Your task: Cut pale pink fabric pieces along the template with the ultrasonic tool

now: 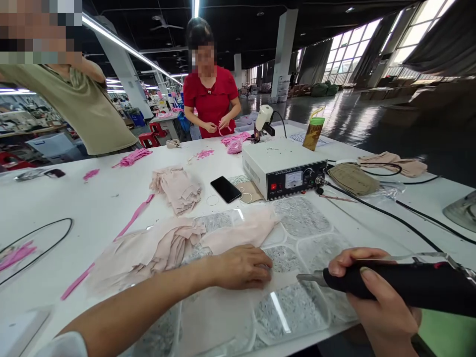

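My right hand (pixel 386 307) is wrapped round a black handheld ultrasonic cutter (pixel 405 283) with a cable. Its metal tip points left, at the end of a thin pale pink fabric strip (pixel 283 280); I cannot tell whether it touches. My left hand (pixel 240 267) rests palm down on that fabric, fingers slightly bent and pressing on it. Below both lies a clear plastic sheet (pixel 323 233) with rounded grey panels. Another pale pink piece (pixel 241 235) lies beyond my left hand, and a fanned stack of pale pink fabric (pixel 148 253) lies left of it.
A white control box (pixel 293 173) stands behind, with a phone (pixel 225 189) beside it. A second fabric pile (pixel 176 189), a pink strip (pixel 126 225), a cup (pixel 314 133) and black cables (pixel 394 218) lie about. Two people stand across the table; one holds pink strips.
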The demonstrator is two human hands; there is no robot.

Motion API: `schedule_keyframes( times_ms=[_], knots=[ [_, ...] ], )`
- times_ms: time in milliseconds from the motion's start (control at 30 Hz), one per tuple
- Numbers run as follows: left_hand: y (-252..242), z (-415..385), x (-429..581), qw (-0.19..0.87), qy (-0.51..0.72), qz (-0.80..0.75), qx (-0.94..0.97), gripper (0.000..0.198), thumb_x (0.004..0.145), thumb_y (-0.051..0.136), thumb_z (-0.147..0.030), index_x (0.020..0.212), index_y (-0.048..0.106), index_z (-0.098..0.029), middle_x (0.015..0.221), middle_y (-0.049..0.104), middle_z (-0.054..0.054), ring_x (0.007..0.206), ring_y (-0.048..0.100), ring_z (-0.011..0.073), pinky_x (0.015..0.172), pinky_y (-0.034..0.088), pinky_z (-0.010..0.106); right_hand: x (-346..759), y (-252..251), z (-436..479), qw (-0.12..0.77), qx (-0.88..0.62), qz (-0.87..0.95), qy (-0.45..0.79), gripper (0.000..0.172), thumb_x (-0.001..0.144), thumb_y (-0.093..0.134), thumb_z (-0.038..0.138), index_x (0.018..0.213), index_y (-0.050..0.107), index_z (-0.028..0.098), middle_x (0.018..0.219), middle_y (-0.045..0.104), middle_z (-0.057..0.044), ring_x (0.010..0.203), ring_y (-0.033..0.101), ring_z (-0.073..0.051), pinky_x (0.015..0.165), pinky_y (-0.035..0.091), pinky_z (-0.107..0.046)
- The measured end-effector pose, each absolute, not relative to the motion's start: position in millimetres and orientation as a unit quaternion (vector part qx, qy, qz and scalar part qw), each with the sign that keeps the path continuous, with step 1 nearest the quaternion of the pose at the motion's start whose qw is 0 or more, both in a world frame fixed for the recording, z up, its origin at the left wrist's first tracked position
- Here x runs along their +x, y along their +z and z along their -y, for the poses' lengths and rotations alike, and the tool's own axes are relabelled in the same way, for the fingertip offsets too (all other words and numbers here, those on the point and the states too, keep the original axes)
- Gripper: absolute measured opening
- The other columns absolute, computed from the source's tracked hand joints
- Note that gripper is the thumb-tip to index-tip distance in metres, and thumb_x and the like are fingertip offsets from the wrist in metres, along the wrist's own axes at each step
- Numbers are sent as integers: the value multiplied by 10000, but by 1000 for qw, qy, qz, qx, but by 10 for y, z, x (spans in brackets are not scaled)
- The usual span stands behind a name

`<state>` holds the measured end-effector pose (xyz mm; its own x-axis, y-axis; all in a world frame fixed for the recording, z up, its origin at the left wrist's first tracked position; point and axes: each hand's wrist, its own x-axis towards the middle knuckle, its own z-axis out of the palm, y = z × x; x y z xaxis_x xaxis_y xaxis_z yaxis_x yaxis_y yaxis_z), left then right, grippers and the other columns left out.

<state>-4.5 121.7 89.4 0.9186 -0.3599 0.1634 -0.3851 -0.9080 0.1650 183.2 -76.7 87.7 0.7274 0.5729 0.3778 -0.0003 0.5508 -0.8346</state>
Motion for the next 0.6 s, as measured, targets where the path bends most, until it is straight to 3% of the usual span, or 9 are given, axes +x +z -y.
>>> schedule_keyframes(
  times_ms=[200,367,600],
  knots=[
    [945,-1292,9,92,37,209,973,167,916,672,-324,920,666,-157,1162,666,70,1014,620,190,915,451,297,1815,895,767,821,-445,307,184,105,748,718,315,827,680,257,689,594,-23,548,574,-180,533,548,-366],
    [991,-1328,91,83,18,248,965,221,986,563,-357,1026,667,-166,1198,663,69,1033,617,184,920,432,293,1798,938,741,821,-446,298,197,84,793,687,310,847,667,249,703,590,-25,592,585,-178,566,534,-346],
    [1118,-1348,195,41,0,315,948,233,1026,486,-333,1012,683,-210,1276,641,30,1179,569,175,929,417,281,1803,948,702,834,-431,278,202,120,774,717,338,821,657,246,697,594,-21,561,583,-176,549,512,-344]
  ],
)
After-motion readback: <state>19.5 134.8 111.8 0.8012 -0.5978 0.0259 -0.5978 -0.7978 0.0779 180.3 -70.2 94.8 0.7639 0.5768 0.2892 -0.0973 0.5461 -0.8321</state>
